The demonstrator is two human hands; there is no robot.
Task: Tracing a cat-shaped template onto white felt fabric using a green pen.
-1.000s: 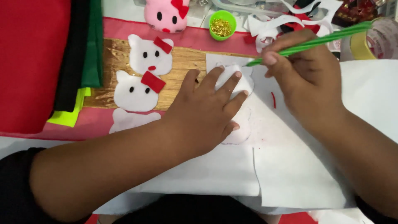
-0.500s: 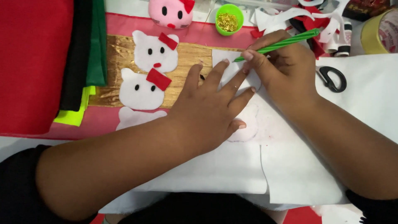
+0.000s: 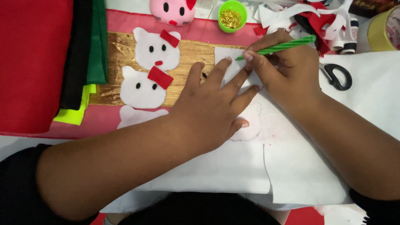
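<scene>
Cluttered worktop point(image 3: 383, 79), head view: I see my left hand point(image 3: 208, 110) spread flat on the white felt point(image 3: 254, 125). Right hand point(image 3: 287, 71) fingers pinch a green pen point(image 3: 279, 46), axis two-to-eight o'clock, tip just beyond my left fingertips.

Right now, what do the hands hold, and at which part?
The right hand holds a green pen near its tip. The left hand only presses white felt flat.
</scene>
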